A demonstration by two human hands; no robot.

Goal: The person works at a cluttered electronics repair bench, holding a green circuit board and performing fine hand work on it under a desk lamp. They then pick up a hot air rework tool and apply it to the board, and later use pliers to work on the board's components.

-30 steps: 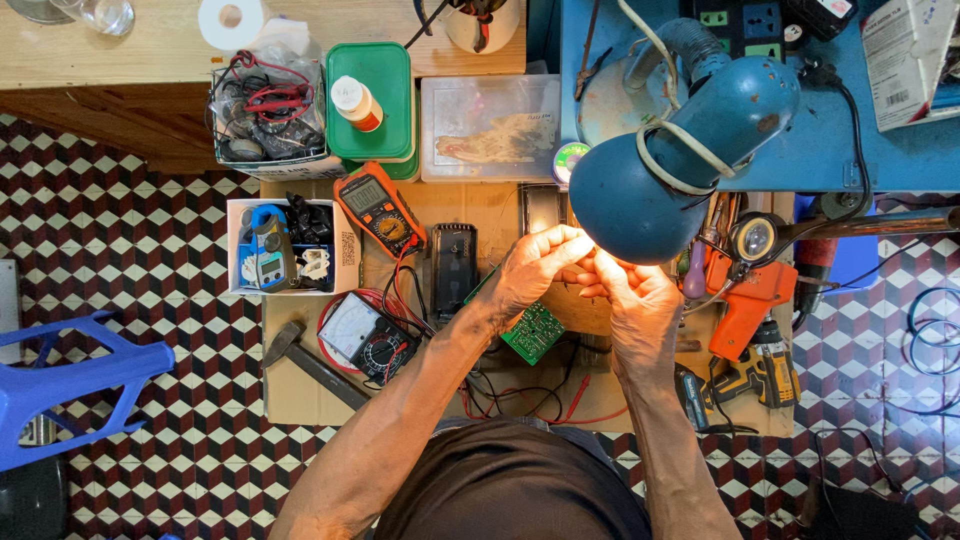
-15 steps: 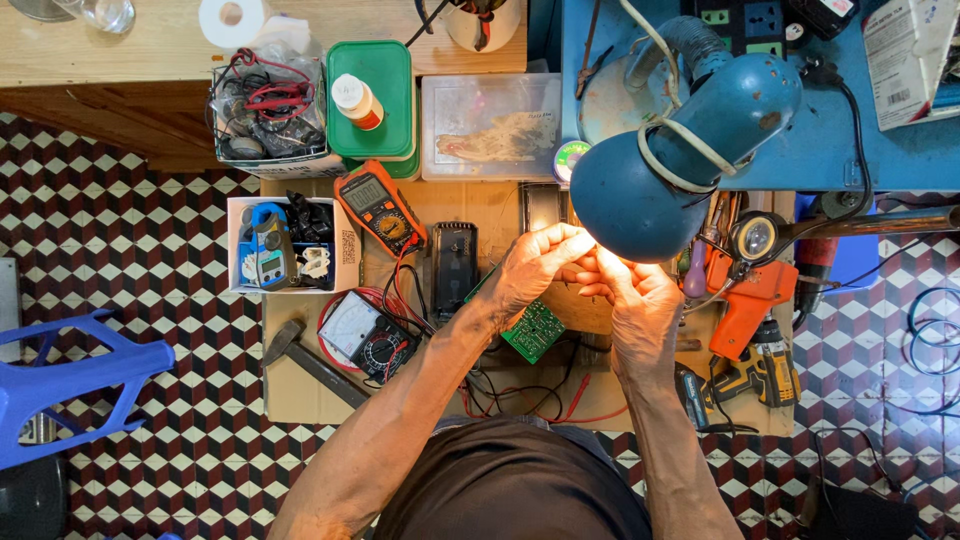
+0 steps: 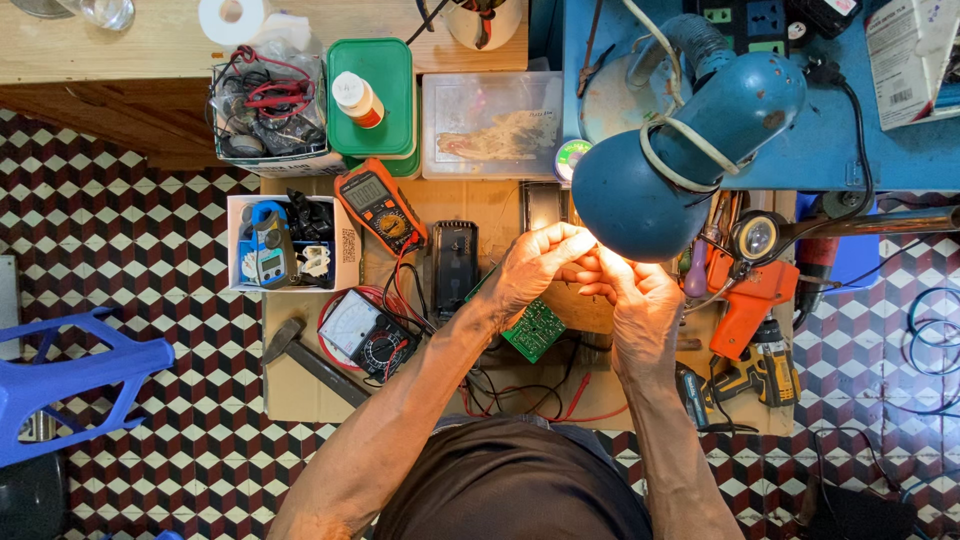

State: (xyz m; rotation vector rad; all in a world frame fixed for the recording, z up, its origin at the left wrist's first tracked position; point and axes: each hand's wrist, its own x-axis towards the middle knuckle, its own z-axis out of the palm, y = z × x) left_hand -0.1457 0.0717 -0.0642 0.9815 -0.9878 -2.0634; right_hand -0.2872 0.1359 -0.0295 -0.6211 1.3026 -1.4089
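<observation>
under the blue metal desk lamp (image 3: pixel 690 150), both hands pinch something too small to tell.
left hand (image 3: pixel 535 268) and right hand (image 3: pixel 640 300) close fingertips together; green circuit board (image 3: pixel 533 330) lies at six o'clock; keep the work steady in the light.

teal-blue metal lamp shade (image 3: pixel 665 165), green circuit board (image 3: pixel 534 331), orange multimeter (image 3: pixel 381 205), green plastic lidded box (image 3: pixel 385 75), red-white-black cube-patterned tiled floor (image 3: pixel 130 260), blue plastic stool (image 3: pixel 70 375)
</observation>
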